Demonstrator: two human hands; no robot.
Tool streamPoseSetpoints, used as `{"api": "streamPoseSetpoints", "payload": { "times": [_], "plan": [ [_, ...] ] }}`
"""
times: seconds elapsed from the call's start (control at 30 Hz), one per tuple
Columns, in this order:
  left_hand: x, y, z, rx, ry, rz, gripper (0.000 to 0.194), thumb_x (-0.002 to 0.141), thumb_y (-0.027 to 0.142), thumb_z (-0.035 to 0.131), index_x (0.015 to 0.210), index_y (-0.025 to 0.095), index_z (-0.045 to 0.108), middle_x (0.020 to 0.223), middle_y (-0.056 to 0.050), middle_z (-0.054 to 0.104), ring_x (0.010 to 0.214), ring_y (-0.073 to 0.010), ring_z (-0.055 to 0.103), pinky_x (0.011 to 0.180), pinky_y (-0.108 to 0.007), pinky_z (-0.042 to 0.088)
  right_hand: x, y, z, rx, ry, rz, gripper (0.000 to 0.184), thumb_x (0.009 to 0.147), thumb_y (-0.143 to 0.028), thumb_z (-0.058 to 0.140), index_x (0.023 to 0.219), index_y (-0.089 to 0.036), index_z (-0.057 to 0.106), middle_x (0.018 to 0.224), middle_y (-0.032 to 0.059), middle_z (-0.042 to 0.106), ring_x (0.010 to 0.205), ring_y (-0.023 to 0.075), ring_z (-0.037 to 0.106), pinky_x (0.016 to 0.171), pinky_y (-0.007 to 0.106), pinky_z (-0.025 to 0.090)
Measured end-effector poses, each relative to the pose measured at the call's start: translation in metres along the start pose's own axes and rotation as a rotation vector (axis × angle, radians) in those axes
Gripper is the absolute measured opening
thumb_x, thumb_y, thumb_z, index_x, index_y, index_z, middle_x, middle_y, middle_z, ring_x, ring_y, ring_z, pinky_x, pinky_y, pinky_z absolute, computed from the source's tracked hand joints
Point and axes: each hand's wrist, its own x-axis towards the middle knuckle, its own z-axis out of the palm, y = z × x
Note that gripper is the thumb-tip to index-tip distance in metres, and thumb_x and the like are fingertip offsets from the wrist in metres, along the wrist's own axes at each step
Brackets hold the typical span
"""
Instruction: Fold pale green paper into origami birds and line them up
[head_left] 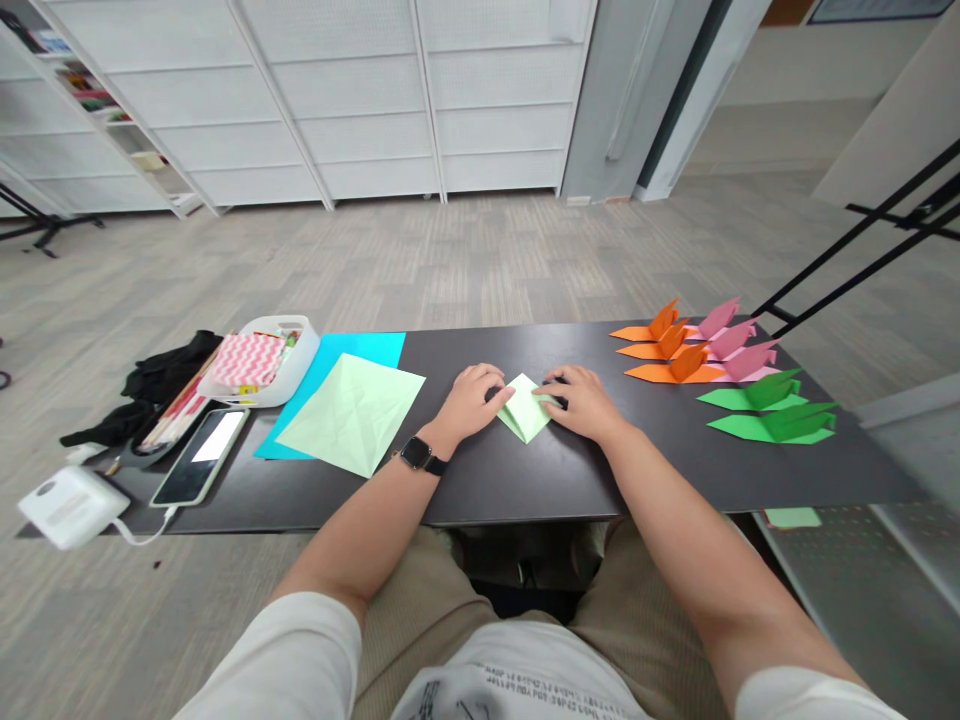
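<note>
A small piece of light green paper (527, 418), folded to a diamond shape, lies on the dark table (570, 480) in front of me. My left hand (472, 397) has curled fingers at its left edge, the thumb resting on the paper. From the other side my right hand (583, 400) grips the right edge, thumb and fingertips on it. Part of each edge is hidden under the fingers. Left of my hands, a larger creased light green sheet (356, 412) lies over a blue sheet (386, 347).
Folded orange birds (675, 370), pink birds (739, 345) and green birds (780, 425) stand at the table's right. At the left are a white basket (304, 360), a phone (202, 460), a white power bank (71, 505) with cable, and black cloth (165, 370).
</note>
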Motion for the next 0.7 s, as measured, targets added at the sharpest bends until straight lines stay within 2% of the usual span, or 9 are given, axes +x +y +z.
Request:
{"api": "streamPoseSetpoints", "payload": {
  "times": [0.07, 0.17, 0.27, 0.37, 0.43, 0.5, 0.63, 0.7],
  "plan": [
    [-0.0008, -0.0037, -0.0010, 0.064, 0.001, -0.034, 0.025, 0.099, 0.044, 0.067, 0.088, 0.022, 0.070, 0.121, -0.006, 0.069, 0.116, -0.0230, 0.061, 0.111, -0.043, 0.045, 0.0002, 0.0013, 0.0009, -0.014, 0.010, 0.013, 0.026, 0.094, -0.032, 0.068, 0.116, -0.035, 0.082, 0.125, 0.0072, 0.067, 0.118, 0.0285, 0.057, 0.106, 0.048, 0.037],
    [-0.0012, -0.0090, -0.0018, 0.123, -0.036, -0.002, 0.016, 0.092, 0.038, 0.076, 0.096, 0.023, 0.073, 0.129, -0.007, 0.067, 0.122, -0.0257, 0.059, 0.114, -0.047, 0.044, 0.0001, 0.0035, 0.0023, -0.017, 0.014, 0.015, 0.027, 0.095, -0.031, 0.067, 0.117, -0.035, 0.082, 0.126, 0.0075, 0.067, 0.118, 0.0288, 0.057, 0.105, 0.048, 0.038],
    [-0.0009, -0.0076, -0.0032, 0.085, -0.121, 0.165, 0.013, 0.099, 0.026, 0.066, 0.107, 0.025, 0.076, 0.136, -0.007, 0.067, 0.129, -0.0232, 0.059, 0.121, -0.046, 0.040, -0.0001, 0.0051, 0.0035, -0.021, 0.019, 0.010, 0.027, 0.097, -0.032, 0.065, 0.117, -0.036, 0.082, 0.127, 0.0074, 0.067, 0.118, 0.0292, 0.057, 0.105, 0.048, 0.038],
    [-0.0014, -0.0033, -0.0039, 0.012, -0.221, 0.279, 0.017, 0.101, 0.034, 0.067, 0.113, 0.027, 0.077, 0.133, -0.005, 0.071, 0.127, -0.0210, 0.063, 0.126, -0.045, 0.036, -0.0001, 0.0062, 0.0040, -0.022, 0.021, -0.001, 0.027, 0.097, -0.032, 0.066, 0.119, -0.036, 0.081, 0.127, 0.0072, 0.068, 0.118, 0.0289, 0.057, 0.105, 0.048, 0.039],
    [-0.0018, -0.0034, -0.0034, -0.015, -0.262, 0.288, 0.023, 0.096, 0.042, 0.074, 0.115, 0.028, 0.077, 0.130, -0.004, 0.073, 0.125, -0.0216, 0.066, 0.126, -0.047, 0.035, -0.0001, 0.0070, 0.0042, -0.020, 0.017, -0.012, 0.027, 0.097, -0.031, 0.066, 0.118, -0.036, 0.081, 0.126, 0.0074, 0.068, 0.117, 0.0286, 0.058, 0.105, 0.048, 0.039],
    [-0.0017, -0.0062, -0.0023, -0.017, -0.279, 0.285, 0.026, 0.094, 0.042, 0.077, 0.116, 0.028, 0.077, 0.131, -0.004, 0.074, 0.125, -0.0224, 0.067, 0.127, -0.048, 0.035, 0.0000, 0.0080, 0.0045, -0.018, 0.016, -0.022, 0.026, 0.098, -0.031, 0.065, 0.117, -0.035, 0.082, 0.126, 0.0078, 0.068, 0.117, 0.0285, 0.059, 0.105, 0.048, 0.040],
    [-0.0006, -0.0106, -0.0015, -0.017, -0.274, 0.311, 0.017, 0.101, 0.036, 0.068, 0.112, 0.028, 0.078, 0.130, -0.002, 0.075, 0.122, -0.0206, 0.069, 0.124, -0.045, 0.038, 0.0000, 0.0097, 0.0056, -0.002, 0.021, -0.024, 0.026, 0.098, -0.032, 0.064, 0.117, -0.034, 0.082, 0.126, 0.0077, 0.069, 0.118, 0.0282, 0.060, 0.106, 0.048, 0.040],
    [-0.0003, -0.0083, -0.0027, -0.026, -0.262, 0.322, 0.019, 0.105, 0.033, 0.061, 0.110, 0.027, 0.078, 0.126, -0.002, 0.077, 0.118, -0.0195, 0.070, 0.122, -0.043, 0.041, 0.0004, 0.0103, 0.0059, 0.015, 0.020, -0.022, 0.025, 0.100, -0.034, 0.063, 0.117, -0.034, 0.082, 0.127, 0.0071, 0.069, 0.118, 0.0279, 0.060, 0.106, 0.048, 0.041]
  ]
}}
